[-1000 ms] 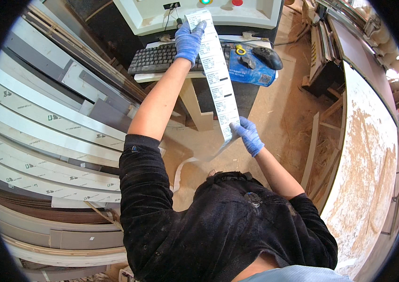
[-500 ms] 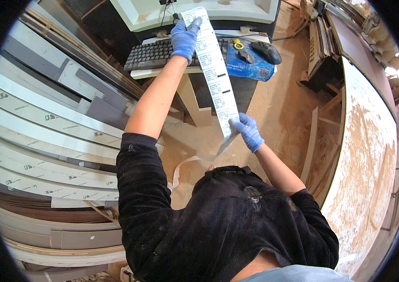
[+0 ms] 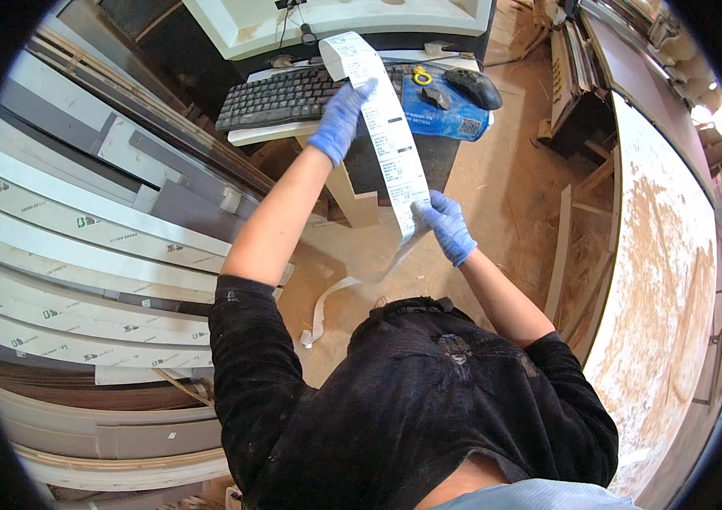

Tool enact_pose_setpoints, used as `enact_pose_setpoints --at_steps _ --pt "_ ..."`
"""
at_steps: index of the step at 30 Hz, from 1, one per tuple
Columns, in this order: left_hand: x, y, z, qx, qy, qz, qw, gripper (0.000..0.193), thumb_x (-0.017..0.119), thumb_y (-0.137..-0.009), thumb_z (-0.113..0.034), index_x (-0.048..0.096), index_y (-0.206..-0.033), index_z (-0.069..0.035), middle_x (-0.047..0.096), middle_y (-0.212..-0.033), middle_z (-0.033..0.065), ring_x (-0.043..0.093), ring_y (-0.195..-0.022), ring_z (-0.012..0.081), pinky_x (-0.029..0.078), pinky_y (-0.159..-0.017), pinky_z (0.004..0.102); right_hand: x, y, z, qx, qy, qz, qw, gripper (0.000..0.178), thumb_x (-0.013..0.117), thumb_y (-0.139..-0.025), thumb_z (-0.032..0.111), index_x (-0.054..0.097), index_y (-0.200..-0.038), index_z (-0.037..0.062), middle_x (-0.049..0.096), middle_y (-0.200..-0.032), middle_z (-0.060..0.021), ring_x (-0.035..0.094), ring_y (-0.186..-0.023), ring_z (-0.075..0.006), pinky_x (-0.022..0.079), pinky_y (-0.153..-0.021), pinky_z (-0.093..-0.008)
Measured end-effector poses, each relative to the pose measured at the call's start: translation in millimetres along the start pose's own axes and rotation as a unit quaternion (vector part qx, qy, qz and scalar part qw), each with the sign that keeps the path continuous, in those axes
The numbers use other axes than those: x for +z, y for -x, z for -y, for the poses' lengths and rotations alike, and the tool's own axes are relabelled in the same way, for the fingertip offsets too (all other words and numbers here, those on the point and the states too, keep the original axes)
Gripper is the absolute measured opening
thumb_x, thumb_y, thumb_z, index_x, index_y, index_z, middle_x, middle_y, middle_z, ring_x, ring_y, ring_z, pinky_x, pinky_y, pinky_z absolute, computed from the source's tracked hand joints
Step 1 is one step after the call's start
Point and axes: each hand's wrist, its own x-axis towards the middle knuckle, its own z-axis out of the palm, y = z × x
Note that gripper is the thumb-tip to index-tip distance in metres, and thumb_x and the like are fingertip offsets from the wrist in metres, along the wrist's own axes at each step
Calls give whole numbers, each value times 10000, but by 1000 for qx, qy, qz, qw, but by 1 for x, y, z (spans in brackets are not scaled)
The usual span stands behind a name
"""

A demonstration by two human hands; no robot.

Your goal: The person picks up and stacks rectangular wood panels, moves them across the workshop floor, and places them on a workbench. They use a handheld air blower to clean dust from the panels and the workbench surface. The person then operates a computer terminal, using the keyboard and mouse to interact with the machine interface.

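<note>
A long strip of printed white labels (image 3: 395, 146) stretches between my two blue-gloved hands. My left hand (image 3: 341, 121) pinches its left edge in the upper part, thumb on the printed face. Above that hand, the strip's free top end curls over in front of the keyboard (image 3: 280, 100). Lower down, my right hand (image 3: 447, 225) grips the strip near waist height. From there a narrow pale tail (image 3: 348, 282) trails down to the left, its end hanging over the floor.
A black mouse (image 3: 473, 87) rests on a blue packet (image 3: 441, 119), beside a yellow ring-shaped item (image 3: 422, 76) and a small dark piece. Stacked boards (image 3: 97, 246) fill the left side. On the right stands a large dust-covered panel (image 3: 662, 280).
My left hand has slid down the strip toward my right hand, and the strip's top end now curls over. My right hand stays nearly in place.
</note>
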Motion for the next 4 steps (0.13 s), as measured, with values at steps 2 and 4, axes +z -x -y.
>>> enact_pose_setpoints --at_steps 2,4 --pt "11 23 3 -17 -51 -39 998 470 690 -821 -329 573 -1185 -56 628 -1082 49 589 -961 142 471 -855 293 -2 -2 0 -2 1 11 1000 240 604 -838 157 634 -993 -23 642 -884 -31 541 -795 -94 452 -725 -252" --pt "15 33 1 -22 -78 -59 995 437 686 -830 -293 591 -1175 -43 629 -1085 49 579 -964 132 451 -872 278 -2 -5 1 -3 11 16 1000 267 605 -836 160 622 -1031 -22 642 -908 -36 547 -822 -102 455 -756 -256"
